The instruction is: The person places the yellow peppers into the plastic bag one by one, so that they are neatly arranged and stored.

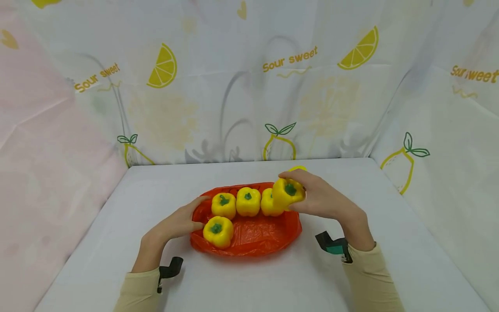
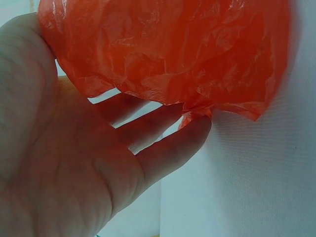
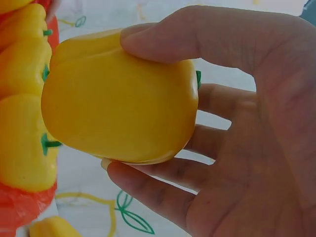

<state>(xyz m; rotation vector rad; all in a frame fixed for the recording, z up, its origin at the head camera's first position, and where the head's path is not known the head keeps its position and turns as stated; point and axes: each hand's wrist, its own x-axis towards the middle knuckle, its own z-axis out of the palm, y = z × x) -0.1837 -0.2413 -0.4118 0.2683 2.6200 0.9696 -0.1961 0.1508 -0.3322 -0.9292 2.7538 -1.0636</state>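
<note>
In the head view, a red plastic bag (image 1: 257, 234) lies spread open like a shallow tray, with several yellow bell peppers (image 1: 248, 202) inside, green stems showing. Three form a row along the back, and another pepper (image 1: 218, 232) sits at the front left. My left hand (image 1: 179, 222) holds the bag's left rim. The left wrist view shows its fingers (image 2: 173, 155) at the crumpled red plastic. My right hand (image 1: 321, 195) grips a yellow bell pepper (image 3: 118, 98) between thumb and fingers, over the bag's right end.
Partly hidden behind the right hand, another yellow object (image 1: 298, 167) shows on the white table (image 1: 390, 225). A white cloth backdrop (image 1: 218, 99) printed with lemons rises along the table's back and sides. Each wrist carries a small black mount (image 1: 171, 268).
</note>
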